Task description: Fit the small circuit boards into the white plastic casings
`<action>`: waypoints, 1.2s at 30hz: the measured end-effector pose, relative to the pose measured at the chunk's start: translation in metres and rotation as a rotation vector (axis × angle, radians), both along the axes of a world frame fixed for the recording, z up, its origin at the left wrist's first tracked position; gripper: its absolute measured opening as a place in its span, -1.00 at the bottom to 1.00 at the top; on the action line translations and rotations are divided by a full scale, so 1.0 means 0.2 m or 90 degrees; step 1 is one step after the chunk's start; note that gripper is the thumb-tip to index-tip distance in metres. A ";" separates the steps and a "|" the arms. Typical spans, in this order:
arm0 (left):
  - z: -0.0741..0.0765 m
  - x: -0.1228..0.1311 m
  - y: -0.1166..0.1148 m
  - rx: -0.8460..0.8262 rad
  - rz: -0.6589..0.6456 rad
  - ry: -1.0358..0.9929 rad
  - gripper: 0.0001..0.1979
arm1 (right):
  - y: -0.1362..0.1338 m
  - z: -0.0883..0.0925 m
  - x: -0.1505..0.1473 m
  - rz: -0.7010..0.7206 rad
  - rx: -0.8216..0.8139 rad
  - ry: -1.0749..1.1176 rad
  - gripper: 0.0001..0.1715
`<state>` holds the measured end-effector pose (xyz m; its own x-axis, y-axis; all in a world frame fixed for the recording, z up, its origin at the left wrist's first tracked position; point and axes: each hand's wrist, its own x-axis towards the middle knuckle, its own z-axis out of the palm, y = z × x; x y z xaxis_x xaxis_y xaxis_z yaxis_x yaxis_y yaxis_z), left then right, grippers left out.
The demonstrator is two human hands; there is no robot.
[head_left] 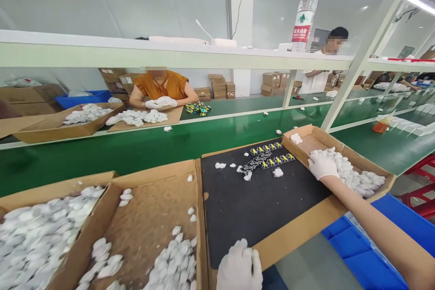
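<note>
My left hand (239,266), in a white glove, rests at the near edge of the black mat (258,213). Its fingers lie loosely bent and apart from any piece. Over the right cardboard box (304,144) reaches my gloved right hand (322,166), touching the heap of small white pieces (353,172). Its fingertips point down and are hidden, so a held piece cannot be made out. On the mat's far part lie strips of circuit boards (278,161) with yellow parts, a dark strip (256,163) across them, and a few white pieces (277,172).
Cardboard trays (200,235) of white pieces stand on the left. Beyond runs a green conveyor belt (136,156) carrying scattered pieces. Opposite, a person in an orange top (176,84) works with gloved hands. Overhead, a shelf (204,56) holds a bottle (303,20). Blue bins (360,244) sit low right.
</note>
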<state>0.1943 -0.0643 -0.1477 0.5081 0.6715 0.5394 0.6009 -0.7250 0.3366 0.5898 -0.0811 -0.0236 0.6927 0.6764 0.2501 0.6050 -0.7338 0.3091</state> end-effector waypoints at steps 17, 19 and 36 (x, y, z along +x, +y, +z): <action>0.08 0.01 0.00 -0.075 0.007 -0.088 -0.90 | -0.06 -0.12 -0.61 0.478 -0.122 0.085 -0.48; 0.10 0.01 0.02 -0.104 0.006 -0.076 -0.90 | -0.14 -0.18 -0.75 0.579 -0.157 0.121 -0.42; 0.24 0.00 0.04 -0.229 -0.017 0.119 -0.54 | -0.06 -0.16 -0.95 0.656 -0.303 0.144 -0.67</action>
<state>0.1950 -0.0564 -0.0990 0.5951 0.7858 0.1686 0.6585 -0.5970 0.4582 0.4003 -0.0925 -0.0564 -0.2455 0.9390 -0.2408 0.9254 0.3010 0.2303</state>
